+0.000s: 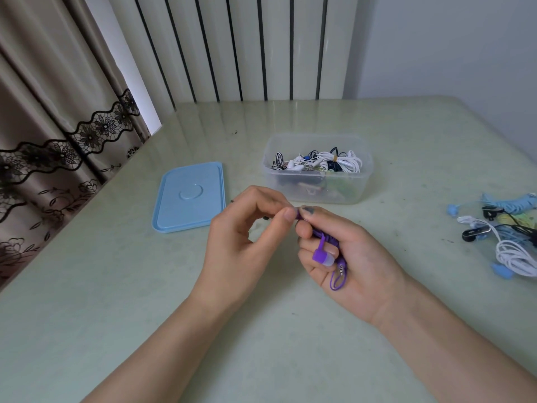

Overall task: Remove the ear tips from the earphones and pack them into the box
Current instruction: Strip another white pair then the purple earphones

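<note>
Purple earphones (325, 245): coiled in right hand (345, 251), fingers curled round them. One earbud end pointed left, meeting left hand (250, 228), whose thumb and forefinger pinched its tip. Box (318, 170) open, beyond both hands.

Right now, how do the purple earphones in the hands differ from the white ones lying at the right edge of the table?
The purple earphones are held off the table, bunched in the right hand while the left hand pinches one end; the white earphones lie untouched on the table, loosely coiled among other sets. They differ in colour too. Both are wired and still outside the box.
</note>
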